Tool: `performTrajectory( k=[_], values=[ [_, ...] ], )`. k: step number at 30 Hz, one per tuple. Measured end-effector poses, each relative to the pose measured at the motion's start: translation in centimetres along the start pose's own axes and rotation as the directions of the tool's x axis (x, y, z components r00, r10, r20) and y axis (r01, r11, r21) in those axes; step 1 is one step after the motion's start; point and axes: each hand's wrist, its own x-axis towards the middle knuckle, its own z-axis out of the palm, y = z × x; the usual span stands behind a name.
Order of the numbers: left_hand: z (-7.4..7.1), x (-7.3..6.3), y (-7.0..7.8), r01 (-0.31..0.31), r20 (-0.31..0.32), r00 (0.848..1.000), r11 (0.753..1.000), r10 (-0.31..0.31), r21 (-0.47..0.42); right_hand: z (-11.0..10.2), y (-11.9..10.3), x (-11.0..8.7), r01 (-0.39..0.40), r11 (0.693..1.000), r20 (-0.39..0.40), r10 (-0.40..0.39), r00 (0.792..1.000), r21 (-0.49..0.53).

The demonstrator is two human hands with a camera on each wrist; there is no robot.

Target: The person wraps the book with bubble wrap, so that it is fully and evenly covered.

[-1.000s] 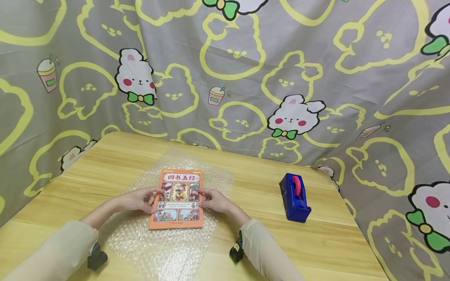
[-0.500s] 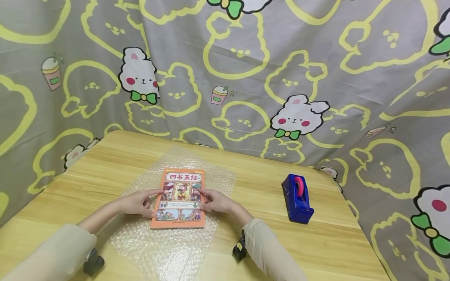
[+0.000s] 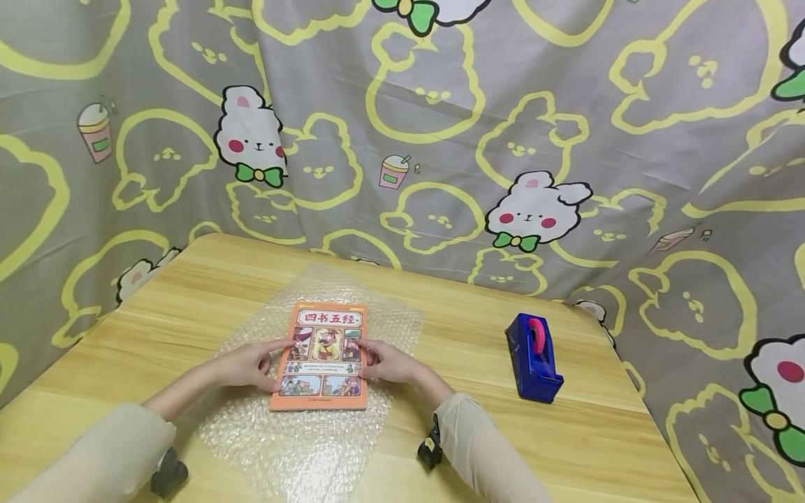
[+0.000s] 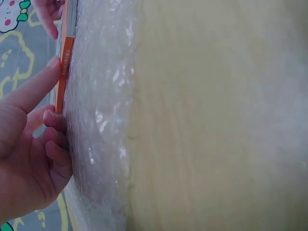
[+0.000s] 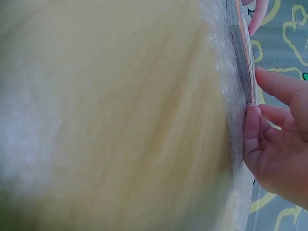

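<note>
An orange-bordered comic book [image 3: 327,356] with red Chinese title characters lies face up on a sheet of bubble wrap [image 3: 314,447]. My left hand [image 3: 245,365] holds the book's left edge, index fingertip on the cover and thumb against the spine. On the opposite edge my right hand [image 3: 395,363] holds it in the same manner. In the left wrist view the orange spine [image 4: 65,72] shows beside the left hand [image 4: 29,130], whose other fingers are curled on the wrap. The page edges [image 5: 240,53] appear by the right hand [image 5: 276,120] in the right wrist view.
A blue tape dispenser [image 3: 534,360] with a pink core stands to the right on the wooden table [image 3: 604,433]. Behind the table hangs a grey curtain [image 3: 339,84] with cartoon prints. Black wrist mounts [image 3: 430,450] sit below the sleeves.
The head view has shifted slightly, moving the whole scene a little to the right. Both hands stay at the book's sides, and the book stays on the bubble wrap.
</note>
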Motion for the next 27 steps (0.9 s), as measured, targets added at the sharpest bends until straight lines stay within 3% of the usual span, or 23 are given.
performTrajectory(
  k=[7, 13, 16, 27],
  values=[
    [-0.2, -0.2, 0.3, -0.012, 0.010, 1.000, 1.000, 0.012, -0.007, 0.0, -0.3, -0.1, 0.034, 0.999, 0.019, -0.034, 0.999, -0.019],
    [-0.3, 0.0, 0.5, -0.046, 0.041, 0.998, 0.999, 0.047, -0.027, 0.1, -0.7, -1.2, 0.010, 1.000, 0.058, -0.009, 0.998, -0.024],
    [-0.2, 0.2, 0.4, -0.028, 0.044, 0.999, 0.999, 0.030, -0.030, 0.2, -0.9, -2.0, 0.023, 0.999, 0.097, -0.021, 0.995, -0.022],
    [-0.3, 0.4, 0.4, 0.007, 0.049, 0.999, 1.000, -0.006, -0.010, 1.1, -1.5, -4.7, 0.098, 0.995, 0.281, -0.098, 0.955, 0.013]
  ],
)
